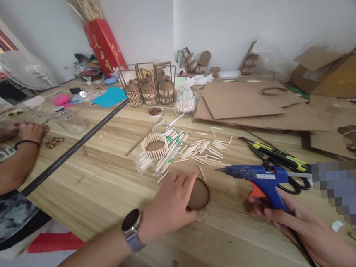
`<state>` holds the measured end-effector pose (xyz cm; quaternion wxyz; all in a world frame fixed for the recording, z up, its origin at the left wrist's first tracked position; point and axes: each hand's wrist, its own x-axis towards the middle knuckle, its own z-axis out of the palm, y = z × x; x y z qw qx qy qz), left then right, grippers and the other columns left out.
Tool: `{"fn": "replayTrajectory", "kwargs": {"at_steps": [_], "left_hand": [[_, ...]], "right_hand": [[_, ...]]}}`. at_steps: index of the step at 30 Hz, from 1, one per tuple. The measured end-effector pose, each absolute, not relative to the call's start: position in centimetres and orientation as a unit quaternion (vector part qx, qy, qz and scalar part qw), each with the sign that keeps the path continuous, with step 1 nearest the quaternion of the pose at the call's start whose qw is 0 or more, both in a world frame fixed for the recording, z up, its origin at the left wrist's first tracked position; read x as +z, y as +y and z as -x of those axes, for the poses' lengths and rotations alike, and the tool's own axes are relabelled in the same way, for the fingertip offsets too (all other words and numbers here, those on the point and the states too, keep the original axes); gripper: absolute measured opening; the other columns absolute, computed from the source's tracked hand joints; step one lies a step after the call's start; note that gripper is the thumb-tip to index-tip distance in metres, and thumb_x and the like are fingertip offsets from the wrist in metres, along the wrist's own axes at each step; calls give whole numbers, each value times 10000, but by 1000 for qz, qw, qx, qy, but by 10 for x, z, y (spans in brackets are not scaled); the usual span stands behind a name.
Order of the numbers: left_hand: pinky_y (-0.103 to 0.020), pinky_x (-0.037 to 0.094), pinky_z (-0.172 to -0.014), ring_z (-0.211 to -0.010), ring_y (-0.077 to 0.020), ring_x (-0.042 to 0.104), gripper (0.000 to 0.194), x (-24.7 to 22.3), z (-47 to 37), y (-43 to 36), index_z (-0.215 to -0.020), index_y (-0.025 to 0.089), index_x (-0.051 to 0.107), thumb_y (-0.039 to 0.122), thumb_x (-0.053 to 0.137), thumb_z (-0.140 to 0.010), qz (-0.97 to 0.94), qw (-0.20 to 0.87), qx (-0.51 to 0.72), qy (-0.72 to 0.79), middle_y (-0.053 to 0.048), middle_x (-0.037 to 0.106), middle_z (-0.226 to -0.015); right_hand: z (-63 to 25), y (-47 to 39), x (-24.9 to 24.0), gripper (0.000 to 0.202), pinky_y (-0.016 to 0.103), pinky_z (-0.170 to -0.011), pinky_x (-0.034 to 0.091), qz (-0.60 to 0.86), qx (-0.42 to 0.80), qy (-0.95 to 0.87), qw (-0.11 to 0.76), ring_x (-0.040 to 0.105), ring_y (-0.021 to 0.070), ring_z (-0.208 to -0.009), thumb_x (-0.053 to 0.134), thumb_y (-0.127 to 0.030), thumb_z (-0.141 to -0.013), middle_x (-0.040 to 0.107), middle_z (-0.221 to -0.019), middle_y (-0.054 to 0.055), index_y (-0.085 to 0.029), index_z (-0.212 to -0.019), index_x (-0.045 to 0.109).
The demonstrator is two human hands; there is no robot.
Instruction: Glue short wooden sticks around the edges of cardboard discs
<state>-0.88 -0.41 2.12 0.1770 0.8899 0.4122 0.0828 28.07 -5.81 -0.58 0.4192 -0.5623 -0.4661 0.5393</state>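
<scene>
My right hand (pixel 289 217) is wrapped around the handle of a blue hot glue gun (pixel 259 175), with fingers by its orange trigger. The gun's nozzle points left above the table. My left hand (pixel 174 202), with a watch on the wrist, grips the left side of a round brown disc (pixel 198 194) lying on the table, fingers at its far edge and thumb at its near edge. Small dark notches line the disc's rim. Beyond it stands a ring of short upright sticks (pixel 154 147) around a brown base. Loose cut wooden sticks (pixel 202 150) lie scattered nearby.
Black scissors (pixel 294 184) and a yellow-black utility knife (pixel 279 153) lie beyond the glue gun. Finished lidded baskets (pixel 148 92), a bowl of brown beads (pixel 155 111) and cardboard sheets (pixel 240 99) stand farther back. At left, a co-worker's hands (pixel 30 132) handle something beaded.
</scene>
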Motion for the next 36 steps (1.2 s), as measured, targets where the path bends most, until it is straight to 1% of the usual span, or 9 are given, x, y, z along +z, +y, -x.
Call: {"fn": "replayTrajectory", "kwargs": {"at_steps": [4,7,10,15,17,19,22,26,36], "left_hand": [[-534,281,-1124,-1421,-347,220,826,27,22,5,-1449,177,203,48,554,-713,-904,174,90,379,-178,224,-1542],[-564,336,-1072,-1343,-389,325,680,31,15,3,-1363,142,355,338,663,-790,-867,163,111,458,-205,379,-1428],[-548,441,-950,-1147,-375,484,752,31,-3,-2,-1222,141,489,618,725,-689,-854,129,101,494,-168,520,-1236],[-492,463,-919,-1086,-341,511,557,27,-11,0,-1210,148,502,407,710,-762,-874,115,49,469,-135,571,-1147],[-491,421,-992,-1218,-341,447,701,25,-5,3,-1357,199,375,295,699,-743,-894,124,64,425,-140,482,-1322],[-568,345,-1045,-1336,-411,308,860,25,-1,5,-1398,208,324,396,755,-677,-891,118,67,434,-175,336,-1460],[-571,384,-1000,-1239,-398,412,822,27,-2,4,-1334,147,412,556,733,-698,-866,119,59,481,-184,484,-1315],[-503,443,-947,-1120,-335,504,569,28,-7,4,-1195,177,528,400,762,-726,-862,125,70,487,-117,580,-1163],[-457,389,-1035,-1198,-280,481,621,27,5,2,-1308,239,436,441,696,-780,-824,303,268,396,-98,530,-1275]], "right_hand": [[-282,-59,-6,243,335,-756,522,552,537,-485,414,656,229,-795,675,-396,-791,703,-837,56,-228,-968,681],[-282,-59,-8,252,327,-757,523,551,546,-469,422,660,224,-798,681,-394,-788,712,-863,56,-236,-984,677],[-281,-60,-9,257,335,-759,527,550,550,-454,434,667,227,-788,696,-392,-775,720,-860,55,-238,-979,669],[-279,-61,-6,334,384,-828,522,566,537,-457,428,680,265,-869,703,-392,-762,732,-911,75,-249,-1061,663],[-276,-62,-5,378,401,-860,514,564,536,-444,444,676,266,-900,724,-392,-739,720,-1043,82,-270,-1092,662],[-272,-64,-3,376,386,-868,507,555,537,-426,472,672,242,-875,745,-404,-718,699,-1118,70,-284,-1068,675],[-267,-67,-2,376,354,-823,511,540,548,-411,490,661,222,-822,772,-426,-687,709,-1056,58,-275,-1022,692],[-265,-69,-1,323,355,-737,525,542,565,-394,482,662,247,-791,746,-474,-703,721,-875,66,-244,-925,698],[-256,-81,-2,359,337,-723,528,605,475,-494,406,660,240,-737,585,-540,-822,705,-750,82,-210,-727,689]]}}
